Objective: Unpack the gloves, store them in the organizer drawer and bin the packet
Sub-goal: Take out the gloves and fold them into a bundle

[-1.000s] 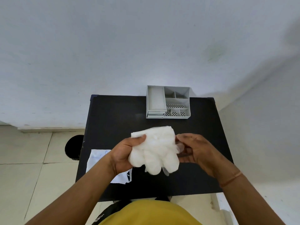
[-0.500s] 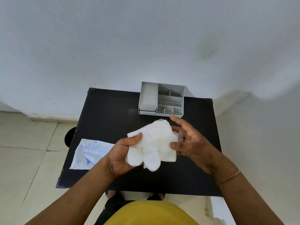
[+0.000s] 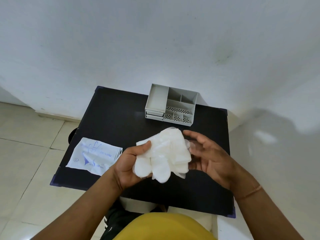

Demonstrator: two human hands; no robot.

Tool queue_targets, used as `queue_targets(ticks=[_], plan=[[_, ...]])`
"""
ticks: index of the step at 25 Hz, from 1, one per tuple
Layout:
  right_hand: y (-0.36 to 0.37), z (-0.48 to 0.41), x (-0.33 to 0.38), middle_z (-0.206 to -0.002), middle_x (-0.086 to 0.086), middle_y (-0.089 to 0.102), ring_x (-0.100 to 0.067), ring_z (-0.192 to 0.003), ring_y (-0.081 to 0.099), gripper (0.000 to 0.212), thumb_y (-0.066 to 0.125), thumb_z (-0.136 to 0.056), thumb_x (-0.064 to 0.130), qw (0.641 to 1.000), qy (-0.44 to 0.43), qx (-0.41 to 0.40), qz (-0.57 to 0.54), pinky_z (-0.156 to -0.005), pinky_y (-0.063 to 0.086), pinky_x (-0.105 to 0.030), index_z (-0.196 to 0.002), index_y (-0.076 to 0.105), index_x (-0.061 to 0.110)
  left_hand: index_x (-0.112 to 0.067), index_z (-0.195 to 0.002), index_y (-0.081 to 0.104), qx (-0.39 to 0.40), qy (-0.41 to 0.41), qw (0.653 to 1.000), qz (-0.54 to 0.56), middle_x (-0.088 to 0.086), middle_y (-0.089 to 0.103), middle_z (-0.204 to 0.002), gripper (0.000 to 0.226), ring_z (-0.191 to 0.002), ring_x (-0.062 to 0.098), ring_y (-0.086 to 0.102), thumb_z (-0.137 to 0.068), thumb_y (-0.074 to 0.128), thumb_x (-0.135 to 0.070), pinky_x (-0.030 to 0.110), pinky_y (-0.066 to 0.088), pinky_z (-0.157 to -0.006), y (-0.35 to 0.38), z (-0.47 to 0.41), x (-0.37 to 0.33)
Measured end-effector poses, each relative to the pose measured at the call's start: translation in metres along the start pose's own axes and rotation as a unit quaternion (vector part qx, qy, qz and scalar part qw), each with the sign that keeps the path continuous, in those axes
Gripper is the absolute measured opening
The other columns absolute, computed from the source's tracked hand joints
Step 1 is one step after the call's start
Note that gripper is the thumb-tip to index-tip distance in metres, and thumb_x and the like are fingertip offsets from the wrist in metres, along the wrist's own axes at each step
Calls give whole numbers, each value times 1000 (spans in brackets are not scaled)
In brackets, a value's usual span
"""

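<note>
The gloves (image 3: 164, 156) hang bunched above the table's middle, your left hand (image 3: 131, 163) pinching them by thumb and fingers, your right hand (image 3: 206, 156) spread loosely beside them. Unpacking looks done; next, open a drawer (image 3: 154, 115) of the organizer (image 3: 190, 101) at the far edge. The packet (image 3: 93, 155) waits at the left edge

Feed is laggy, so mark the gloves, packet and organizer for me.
gloves (image 3: 164, 153): head view, middle of the bundle.
packet (image 3: 94, 155): head view, printed face.
organizer (image 3: 156, 99): head view, left tray floor.

Left hand (image 3: 129, 163) fingers clenched, thumb on top; right hand (image 3: 210, 157) spread, palm inward
</note>
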State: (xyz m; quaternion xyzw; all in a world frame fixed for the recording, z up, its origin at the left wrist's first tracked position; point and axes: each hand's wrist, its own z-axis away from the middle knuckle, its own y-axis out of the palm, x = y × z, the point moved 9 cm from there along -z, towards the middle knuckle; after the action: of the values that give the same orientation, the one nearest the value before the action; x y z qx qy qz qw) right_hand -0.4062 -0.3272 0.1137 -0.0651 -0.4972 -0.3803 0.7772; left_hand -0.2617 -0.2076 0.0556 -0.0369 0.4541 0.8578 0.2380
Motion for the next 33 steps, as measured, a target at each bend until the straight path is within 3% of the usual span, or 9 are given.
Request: queue_targets(ticks=[4, 10, 14, 16, 19, 21, 24, 28, 33], plan=[[-6, 3, -5, -134, -2, 73, -35, -124, 70, 89, 85, -80, 1, 999, 12, 32, 40, -94, 63, -56, -152, 46, 36, -3, -141, 65, 0, 15, 1000, -1, 24, 68, -140, 48, -119, 44, 71, -99, 65, -25, 59, 57, -98, 7, -7, -2], [-5, -17, 27, -116, -1, 81, -24, -105, 79, 34, 76, -96, 24, 982, -52, -86, 161, -82, 68, -42, -129, 70, 26, -6, -143, 65, 24, -5, 999, -26, 25, 64, -145, 44, -124, 46, 68, -105, 55, -26, 65, 52, -100, 16, -11, 2], [-3, -19, 20, -120, -3, 77, -21, -99, 79, 30, 61, -105, 32, 991, -15, -57, 124, -75, 66, -37, -134, 66, 32, -2, -142, 64, -4, 10, 1000, -19, 26, 71, -133, 44, -106, 44, 76, -104, 55, -23, 53, 64, -66, 14, -6, -14], [-7, -16, 13, -132, 0, 73, -22, -111, 76, 56, 69, -97, 23, 998, -7, -17, 64, -82, 64, -36, -149, 53, 35, -2, -137, 66, -15, 24, 1000, -6, 24, 74, -127, 43, -100, 43, 78, -102, 55, -24, 51, 65, -64, 12, -6, -25], [-1, -11, 1, -152, 24, 55, -4, -133, 61, 117, 90, -76, 24, 974, 19, 73, 212, -105, 57, -35, -161, 16, 55, -3, -142, 62, -22, 42, 999, 8, 23, 75, -128, 45, -104, 42, 78, -101, 56, -24, 55, 67, -74, 13, -7, -35], [7, -15, -2, -156, 24, 49, -4, -140, 53, 131, 98, -69, 34, 965, 30, 82, 248, -116, 49, -42, -162, 9, 57, -4, -144, 60, -18, 35, 999, 2, 24, 74, -128, 45, -105, 42, 78, -103, 54, -23, 54, 66, -72, 16, -12, -34], [2, -28, 12, -141, 11, 68, -17, -129, 68, 111, 96, -72, 28, 993, 2, 0, 116, -110, 55, -49, -161, 30, 44, -4, -142, 62, -13, 20, 999, -21, 24, 74, -129, 44, -106, 43, 77, -103, 52, -23, 55, 65, -71, 20, -17, -28], [-13, -37, 18, -119, 4, 80, -21, -113, 77, 56, 87, -82, 16, 991, -2, -86, 106, -91, 66, -45, -133, 67, 28, -7, -141, 67, 15, 0, 998, -69, 24, 70, -138, 44, -120, 45, 71, -103, 54, -26, 66, 56, -98, 20, -20, -21], [-22, -37, -9, -123, -9, 81, -31, -114, 77, 40, 80, -86, 12, 996, 57, -64, -27, -95, 62, -53, -126, 75, 17, -13, -153, 55, 82, -1, 991, -105, 21, 65, -144, 66, -127, 43, 66, -97, 64, -47, 60, 57, -96, 34, -16, -25]])
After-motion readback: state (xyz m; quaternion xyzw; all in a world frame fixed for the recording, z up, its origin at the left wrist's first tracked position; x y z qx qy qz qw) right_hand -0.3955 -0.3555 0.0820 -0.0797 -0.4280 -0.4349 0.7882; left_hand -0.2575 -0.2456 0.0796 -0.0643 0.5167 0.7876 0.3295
